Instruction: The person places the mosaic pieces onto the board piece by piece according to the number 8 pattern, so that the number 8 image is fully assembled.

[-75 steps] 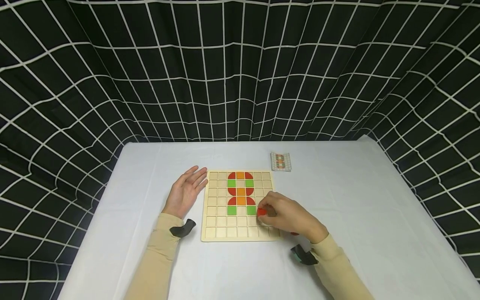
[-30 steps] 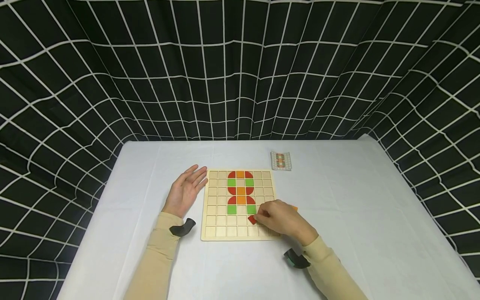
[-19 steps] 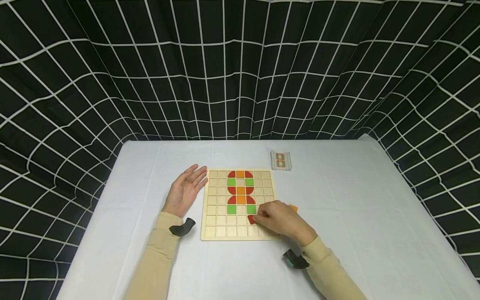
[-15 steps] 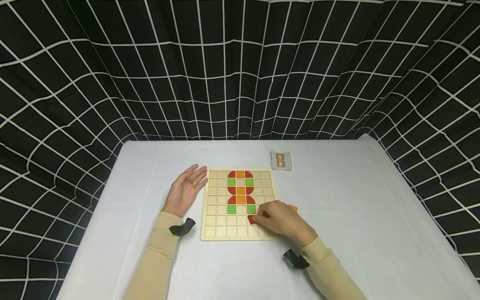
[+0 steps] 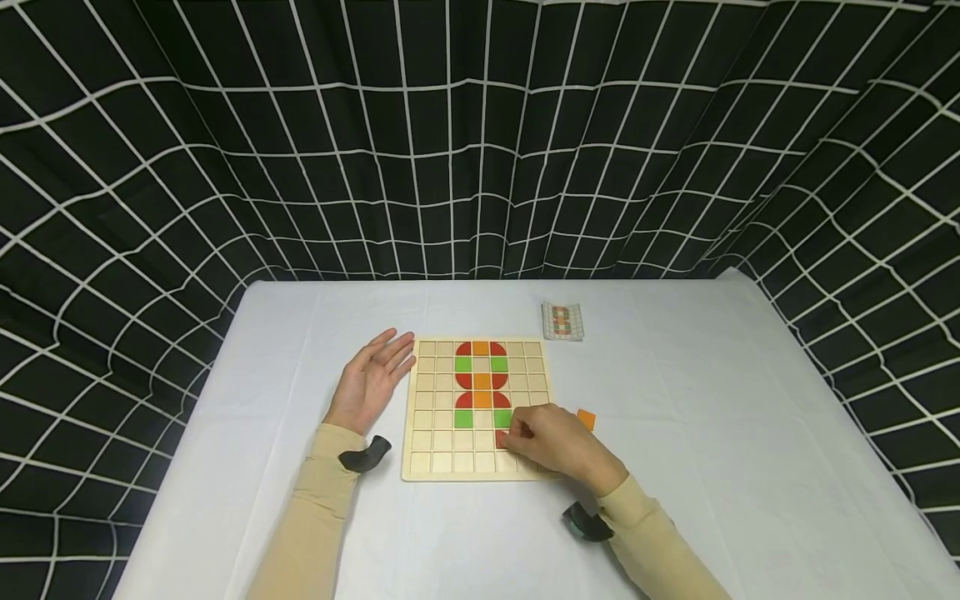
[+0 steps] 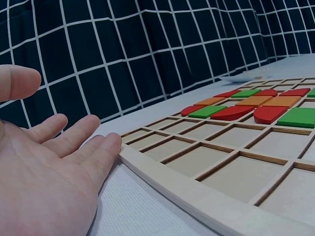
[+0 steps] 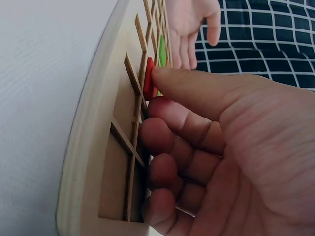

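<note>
A pale wooden grid board (image 5: 432,443) lies on the white table, bearing red rounded tiles (image 5: 464,382), green square tiles (image 5: 463,419) and orange square tiles (image 5: 482,382). My right hand (image 5: 561,440) pinches a red tile (image 5: 501,438) between thumb and forefinger, at the cell just below the lower right green tile. In the right wrist view the thumb presses on that red tile (image 7: 148,81), while the other fingers curl against the board; part of the tile is hidden. My left hand (image 5: 367,383) rests palm up by the board's left edge, its fingertips touching the rim in the left wrist view.
A loose orange tile (image 5: 587,419) lies on the table right of the board, partly behind my right hand. Beyond the board's far right corner sits a small stack of pattern cards (image 5: 562,322). A black curtain with white grid lines (image 5: 480,150) hangs around the table.
My right hand has carried the red tile leftward to the cell below the green one, and the tile has turned to line up with the grid. The left hand stays still.
</note>
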Available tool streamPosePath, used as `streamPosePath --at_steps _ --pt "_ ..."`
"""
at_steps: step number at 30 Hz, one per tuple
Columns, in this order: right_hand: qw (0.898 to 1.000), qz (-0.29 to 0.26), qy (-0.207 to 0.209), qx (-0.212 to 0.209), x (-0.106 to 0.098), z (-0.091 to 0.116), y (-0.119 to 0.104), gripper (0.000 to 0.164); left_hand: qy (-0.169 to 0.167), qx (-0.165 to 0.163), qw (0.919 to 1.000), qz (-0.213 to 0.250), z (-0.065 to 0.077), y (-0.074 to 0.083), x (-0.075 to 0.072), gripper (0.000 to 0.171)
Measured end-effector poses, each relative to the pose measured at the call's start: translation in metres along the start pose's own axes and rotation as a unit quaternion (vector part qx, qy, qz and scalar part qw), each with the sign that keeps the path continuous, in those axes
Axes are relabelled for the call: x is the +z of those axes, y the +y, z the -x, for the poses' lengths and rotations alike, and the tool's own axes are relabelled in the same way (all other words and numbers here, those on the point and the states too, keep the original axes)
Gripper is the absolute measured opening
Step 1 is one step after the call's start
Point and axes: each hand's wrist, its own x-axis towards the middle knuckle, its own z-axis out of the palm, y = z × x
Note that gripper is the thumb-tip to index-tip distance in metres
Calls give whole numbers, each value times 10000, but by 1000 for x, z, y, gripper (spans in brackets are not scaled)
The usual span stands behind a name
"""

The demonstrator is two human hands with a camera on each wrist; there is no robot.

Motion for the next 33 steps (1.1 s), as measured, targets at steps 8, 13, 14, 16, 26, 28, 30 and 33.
streamPosePath --at_steps 8,13,14,16,26,28,30,33 --pt "10000 73 -6 -21 0 1 -2 24 13 -4 10000 65 1 -1 -1 55" --pt "9989 -460 -29 -97 -12 3 1 19 -6 -18 10000 78 0 -1 -1 55" --pt "9983 -578 14 -81 -17 4 2 17 -16 -16 10000 62 0 0 -1 55" --pt "9974 -709 153 -48 -26 7 4 14 -20 -10 10000 38 0 0 -1 55" --pt "9938 -725 781 312 -65 22 21 8 -31 -5 10000 51 2 1 0 54" --pt "9928 -763 837 390 -71 24 24 7 -33 -7 10000 57 2 1 1 54" --pt "9922 -741 893 456 -75 26 28 7 -40 -7 10000 64 2 1 1 54" --pt "9924 -613 932 517 -80 29 35 6 -41 -12 10000 69 2 1 1 54"
